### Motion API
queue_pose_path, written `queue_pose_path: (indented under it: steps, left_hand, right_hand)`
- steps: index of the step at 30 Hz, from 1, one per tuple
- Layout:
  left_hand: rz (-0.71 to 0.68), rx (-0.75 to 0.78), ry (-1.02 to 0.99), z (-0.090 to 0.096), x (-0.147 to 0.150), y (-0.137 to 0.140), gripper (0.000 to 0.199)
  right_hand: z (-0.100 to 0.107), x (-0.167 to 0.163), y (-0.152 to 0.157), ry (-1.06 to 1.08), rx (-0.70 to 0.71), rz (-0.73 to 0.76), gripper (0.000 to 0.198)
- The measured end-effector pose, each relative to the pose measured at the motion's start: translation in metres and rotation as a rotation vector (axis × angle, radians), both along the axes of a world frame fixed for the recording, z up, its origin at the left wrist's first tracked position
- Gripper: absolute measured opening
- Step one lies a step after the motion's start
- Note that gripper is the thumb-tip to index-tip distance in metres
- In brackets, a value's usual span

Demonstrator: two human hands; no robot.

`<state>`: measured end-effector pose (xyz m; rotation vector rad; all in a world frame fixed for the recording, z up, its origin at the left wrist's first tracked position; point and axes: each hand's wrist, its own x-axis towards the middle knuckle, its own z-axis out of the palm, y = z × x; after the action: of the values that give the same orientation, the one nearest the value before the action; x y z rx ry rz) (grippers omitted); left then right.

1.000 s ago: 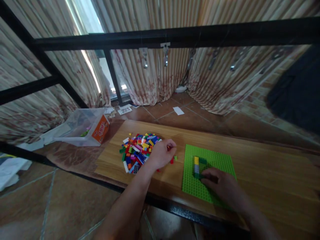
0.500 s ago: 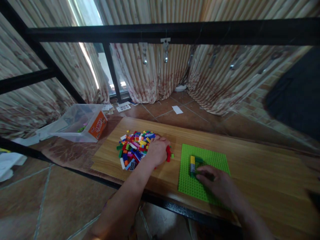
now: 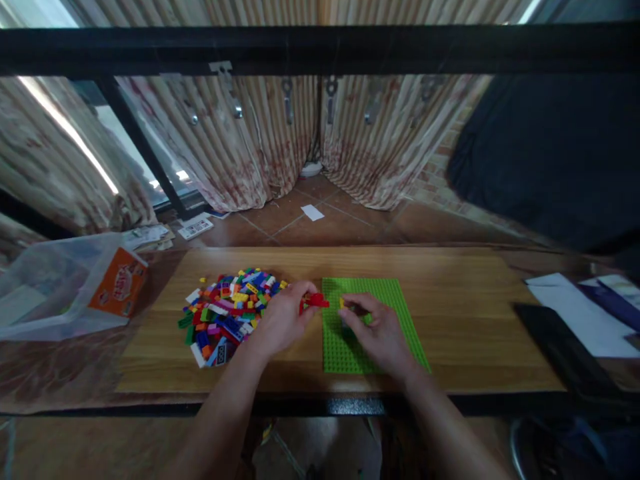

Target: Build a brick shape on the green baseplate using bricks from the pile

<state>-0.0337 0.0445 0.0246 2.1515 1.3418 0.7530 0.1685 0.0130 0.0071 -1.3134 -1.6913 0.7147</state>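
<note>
My left hand (image 3: 287,319) is closed on some red toy bricks (image 3: 316,301), which stick out past the fingertips over the left edge of a green studded baseplate (image 3: 407,347). Over the baseplate, my right hand (image 3: 376,327) has thumb and fingers closed around a small brick build. A yellow brick (image 3: 343,303) of that build shows at the fingertips; the hand hides most of the rest. To the left of my left hand spreads a heap of mixed coloured bricks (image 3: 225,312).
Both the heap and baseplate are on a wooden board (image 3: 465,320). A clear plastic box (image 3: 65,280) with an orange label stands at the left. To the right lie a black flat object (image 3: 557,343) and white papers (image 3: 575,313). A black metal bar (image 3: 320,52) crosses above.
My left hand has left the heap and moved right to the baseplate with red bricks. My right hand has closed around the brick build. The view has swung to the right.
</note>
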Motion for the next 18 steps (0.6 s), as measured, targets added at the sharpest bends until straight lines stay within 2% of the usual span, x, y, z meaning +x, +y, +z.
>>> queue_pose_path:
  steps: [5,7,10,13,15,18]
  left_hand:
    - [0.003,-0.031,-0.129,-0.008,0.023,-0.009,0.009]
    - [-0.003,-0.105,-0.250,-0.008,0.026,-0.010,0.011]
    - [-0.043,-0.265,-0.429,-0.005,0.027,-0.009,0.024]
    - [-0.095,-0.397,-0.508,0.000,0.027,-0.008,0.029]
    - [-0.101,-0.426,-0.545,0.001,0.028,-0.007,0.026]
    - [-0.033,-0.435,-0.591,-0.003,0.030,-0.004,0.024]
  right_hand:
    - [-0.002,-0.016,0.000,0.182,-0.083,0.022,0.025]
    - [-0.003,-0.017,0.002,0.285,-0.126,0.015,0.022]
    - [-0.002,-0.017,0.004,0.407,-0.170,0.063,0.020]
    - [-0.002,-0.016,0.005,0.475,-0.183,0.109,0.016]
    - [-0.004,-0.017,0.006,0.496,-0.183,0.111,0.014]
    - [-0.008,-0.018,0.009,0.521,-0.168,0.075,0.014]
